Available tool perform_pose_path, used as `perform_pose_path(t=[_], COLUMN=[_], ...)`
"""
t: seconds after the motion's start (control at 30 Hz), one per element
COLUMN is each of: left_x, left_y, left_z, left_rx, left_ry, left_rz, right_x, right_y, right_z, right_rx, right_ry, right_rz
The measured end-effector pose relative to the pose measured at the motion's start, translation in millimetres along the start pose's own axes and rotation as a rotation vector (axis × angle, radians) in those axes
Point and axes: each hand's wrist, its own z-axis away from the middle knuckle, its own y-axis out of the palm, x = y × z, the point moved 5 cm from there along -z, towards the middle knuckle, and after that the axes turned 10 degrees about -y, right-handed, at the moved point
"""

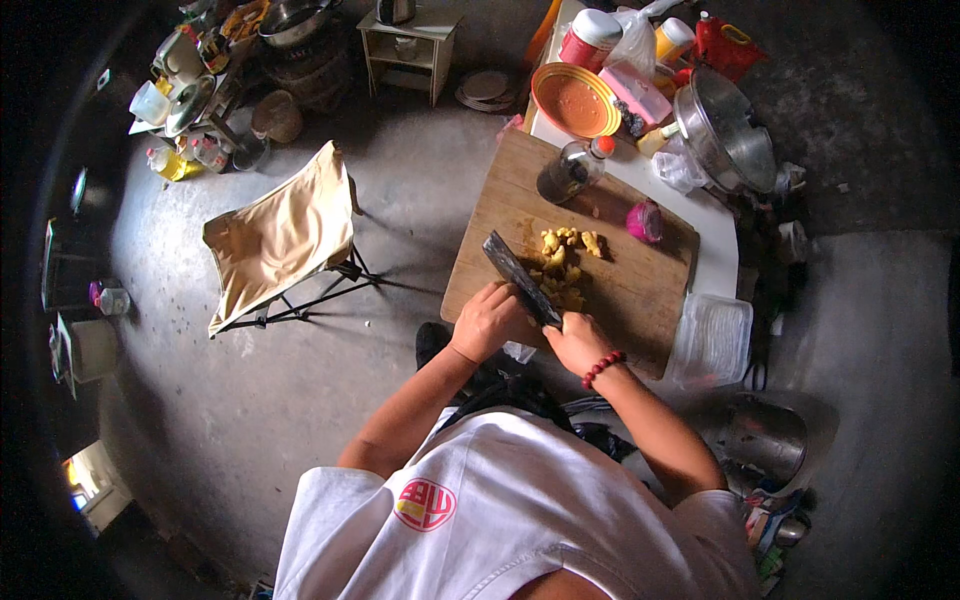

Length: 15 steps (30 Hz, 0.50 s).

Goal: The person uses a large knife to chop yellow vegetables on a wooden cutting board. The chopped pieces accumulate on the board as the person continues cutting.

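My right hand [579, 341] grips the handle of a dark-bladed kitchen knife [516, 271] at the near side of a wooden cutting board [637, 300]. Fingers curled, my left hand [491, 319] rests against the blade's near side; anything under those fingers is hidden. Just beyond the blade lie cut pieces of ginger [562, 291], partly covered by the knife. Whole knobs of ginger root [553, 244] sit farther up the board. A red onion [643, 222] is to their right. Behind them stands a red-capped bottle of dark liquid [562, 178].
Past the board, a white tabletop [716, 232] holds an orange bowl [574, 101], a metal basin [727, 135] and several jars. A clear plastic container [712, 337] sits off the board's right corner. A folding stool [285, 232] stands on the floor to the left.
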Motion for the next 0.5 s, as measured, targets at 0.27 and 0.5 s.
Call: perform_pose_path(t=[0.27,0.5], left_x=[1.4,6.6], left_y=[-4.4,-1.2], left_z=[-1.9,2.8], left_rx=[-0.042,-0.053], left_ry=[-0.002,-0.042], left_rz=[0.03,0.062], right_x=[-7.2,7.3], right_y=[12.0,-12.1], right_z=[-20.4,8.6], right_rx=[-0.197,-0.083], right_ry=[-0.012,-0.069], right_rz=[-0.059,-0.047])
